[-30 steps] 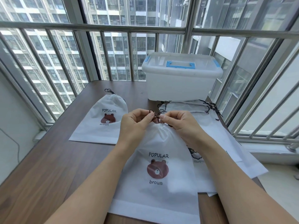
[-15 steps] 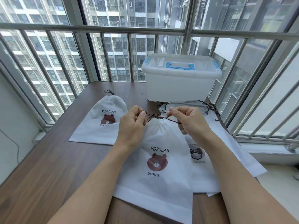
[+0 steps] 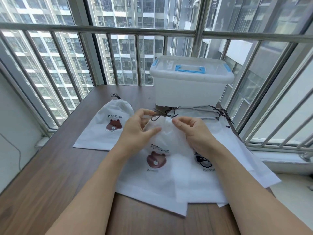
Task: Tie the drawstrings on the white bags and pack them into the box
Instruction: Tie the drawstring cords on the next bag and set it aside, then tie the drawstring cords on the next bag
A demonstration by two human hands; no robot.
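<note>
**Op:** Logging hazards. The middle bag point(image 3: 162, 150) lies flat on the table point(image 3: 50, 184), its mouth gathered, the dark drawstring point(image 3: 158, 115) knotted at the neck. My left hand point(image 3: 137, 131) has its fingers loosely spread on the cloth beside the neck, thumb out; I cannot tell whether the upper fingertips pinch the cord end. My right hand point(image 3: 191, 131) rests on the far side of the neck, fingers lightly curled, clamped on nothing that I can see.

**Obs:** Risks?

**Op:** First, the knot may be slack. If so, lifting the bag by its neck could let it slip loose. Second, this bag overlaps the stack of untied bags point(image 3: 228, 150) on the right; their cords point(image 3: 221, 114) lie near mine and could snag and be dragged along.

**Obs:** The box?

**Op:** The box point(image 3: 189, 87) stands just behind, lid on. One hand must free it, so the bag could slide. The tied bag point(image 3: 108, 126) at left lies apart.
</note>
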